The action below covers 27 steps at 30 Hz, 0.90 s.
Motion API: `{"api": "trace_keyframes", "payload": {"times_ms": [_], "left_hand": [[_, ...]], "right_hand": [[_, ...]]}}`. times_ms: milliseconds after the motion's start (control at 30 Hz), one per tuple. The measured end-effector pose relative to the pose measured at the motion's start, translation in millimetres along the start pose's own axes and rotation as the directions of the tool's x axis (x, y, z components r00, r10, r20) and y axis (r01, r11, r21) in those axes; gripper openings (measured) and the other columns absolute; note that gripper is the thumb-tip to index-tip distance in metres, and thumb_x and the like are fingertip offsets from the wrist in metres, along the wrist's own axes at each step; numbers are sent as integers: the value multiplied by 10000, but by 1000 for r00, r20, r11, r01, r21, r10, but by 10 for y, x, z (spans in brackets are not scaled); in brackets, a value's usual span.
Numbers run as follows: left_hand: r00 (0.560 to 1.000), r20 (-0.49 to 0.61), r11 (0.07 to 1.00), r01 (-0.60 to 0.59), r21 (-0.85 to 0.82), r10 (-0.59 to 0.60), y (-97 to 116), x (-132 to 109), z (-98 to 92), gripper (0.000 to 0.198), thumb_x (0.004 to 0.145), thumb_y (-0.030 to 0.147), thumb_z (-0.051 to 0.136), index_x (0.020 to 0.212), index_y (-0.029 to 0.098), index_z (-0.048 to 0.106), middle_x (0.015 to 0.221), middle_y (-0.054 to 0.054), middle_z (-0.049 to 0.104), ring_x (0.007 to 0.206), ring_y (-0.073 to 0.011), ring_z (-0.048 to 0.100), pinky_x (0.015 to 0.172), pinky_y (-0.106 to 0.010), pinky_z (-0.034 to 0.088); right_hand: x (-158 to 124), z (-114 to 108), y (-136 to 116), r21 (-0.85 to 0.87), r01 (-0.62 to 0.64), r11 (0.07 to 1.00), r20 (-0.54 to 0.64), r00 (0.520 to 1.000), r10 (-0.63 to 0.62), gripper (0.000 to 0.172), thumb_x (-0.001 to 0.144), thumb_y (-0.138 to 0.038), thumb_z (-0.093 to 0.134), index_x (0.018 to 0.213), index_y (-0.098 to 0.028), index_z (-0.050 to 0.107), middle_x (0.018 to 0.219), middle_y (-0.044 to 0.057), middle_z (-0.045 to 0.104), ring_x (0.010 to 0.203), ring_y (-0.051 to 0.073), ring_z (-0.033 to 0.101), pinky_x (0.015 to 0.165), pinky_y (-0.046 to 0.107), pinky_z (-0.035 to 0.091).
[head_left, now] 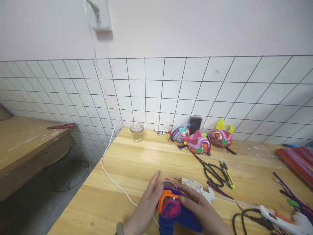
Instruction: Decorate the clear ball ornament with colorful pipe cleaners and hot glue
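A round craft piece (169,209) of coiled fuzzy strips in pink, blue and orange sits low in front of me, with blue parts hanging down from it. My left hand (149,199) grips its left side, the thumb lying along the top edge. On the opposite side, my right hand (199,206) closes its fingers and thumb around the edge by the orange strip. The palms hide part of the piece. Just beyond my right hand lies a pale glue gun (195,186), its nozzle pointing left.
Black-handled scissors (214,173) and a yellow-and-black tool (228,175) lie to the right. Several decorated stuffed shapes (199,143) stand near the tiled wall. A glass of liquid (137,132) is at the back left; a white cable (114,183) crosses the table. Another glue gun (281,218) lies right.
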<state>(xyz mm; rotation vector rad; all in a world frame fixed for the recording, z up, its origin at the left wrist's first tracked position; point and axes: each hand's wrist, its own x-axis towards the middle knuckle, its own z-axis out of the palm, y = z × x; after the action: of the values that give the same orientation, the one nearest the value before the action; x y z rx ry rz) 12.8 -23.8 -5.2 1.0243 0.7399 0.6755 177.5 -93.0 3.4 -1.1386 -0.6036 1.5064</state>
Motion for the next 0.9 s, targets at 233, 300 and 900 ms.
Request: {"api": "trace_keyframes", "payload": {"times_ms": [233,300,900], "left_hand": [[998,61,997,25,-69,-21,-42,43,-27,754,855,469,539,1463,145,231,1460,-143,447,1320,-263,429,1088,-407,341],[997,74,996,27,-79,-21,-76,51,-45,737,860,517,495,1462,171,249,1489,-125,407,1356,-269,371,1110,-428,301],[977,194,973,127,-192,-90,-179,134,-133,741,855,533,486,1469,220,215,1528,-124,332,1322,-305,414,998,-486,397]], "right_hand": [[-30,45,-24,-46,-12,999,-68,998,9,444,600,-447,831,981,-234,753,973,57,769,984,285,681,865,355,512],[-37,54,-22,-17,-35,999,-104,994,33,428,572,-440,848,942,-241,762,933,46,777,939,281,699,840,350,523],[20,-84,62,-18,-47,999,-115,992,45,453,564,-467,839,920,-199,761,880,67,782,844,269,714,784,335,513]]}}
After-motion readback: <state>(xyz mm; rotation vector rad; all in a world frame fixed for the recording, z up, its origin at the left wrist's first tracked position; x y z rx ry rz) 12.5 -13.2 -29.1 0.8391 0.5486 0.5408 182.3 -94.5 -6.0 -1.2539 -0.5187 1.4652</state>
